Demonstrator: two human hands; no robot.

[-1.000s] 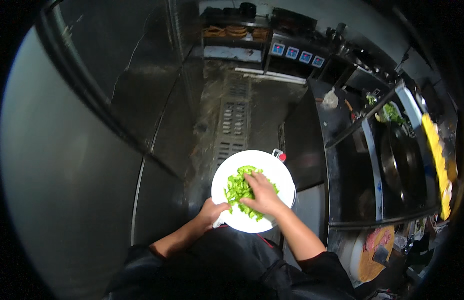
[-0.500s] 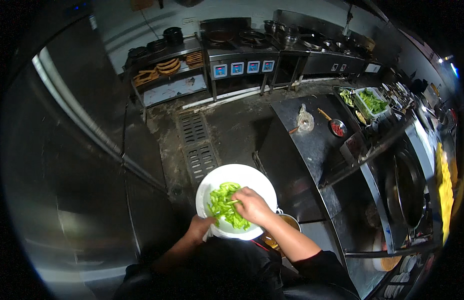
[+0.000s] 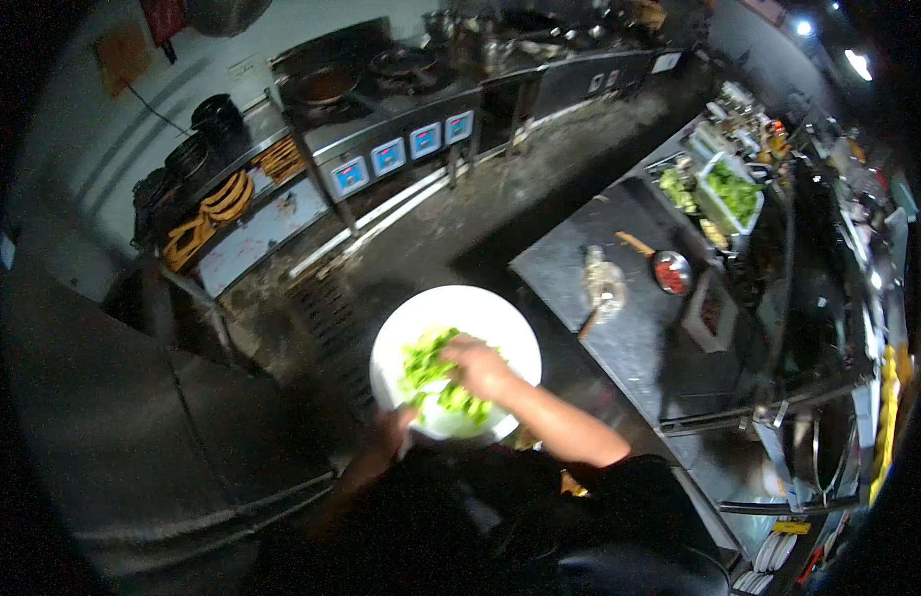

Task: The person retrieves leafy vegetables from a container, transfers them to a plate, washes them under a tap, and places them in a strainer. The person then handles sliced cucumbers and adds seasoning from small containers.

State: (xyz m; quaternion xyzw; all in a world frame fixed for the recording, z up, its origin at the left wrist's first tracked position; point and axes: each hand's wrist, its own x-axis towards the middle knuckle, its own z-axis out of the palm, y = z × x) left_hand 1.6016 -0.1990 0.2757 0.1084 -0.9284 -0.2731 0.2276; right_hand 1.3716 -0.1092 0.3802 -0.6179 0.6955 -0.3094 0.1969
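Note:
A wide white bowl (image 3: 520, 345) is held in front of my body, with cut green vegetable (image 3: 421, 362) lying in it. My left hand (image 3: 393, 429) grips the bowl's near left rim, fingers mostly hidden and blurred. Over the bowl, my right hand (image 3: 472, 366) reaches down into the greens with its fingers curled on some of them. Motion smears the fingertips, so how much they hold is unclear.
To the right, a dark worktable (image 3: 634, 328) bears a clear plastic bag (image 3: 604, 283), a ladle (image 3: 671, 271) with red pieces and a tub of leafy greens (image 3: 731, 194). Stoves (image 3: 401, 129) line the far wall beside a shelf (image 3: 252, 233). A steel cabinet (image 3: 103, 387) stands left.
The view has swung to the right, bringing the worktable nearer the middle. My right hand has shifted slightly within the greens; my left hand still holds the bowl.

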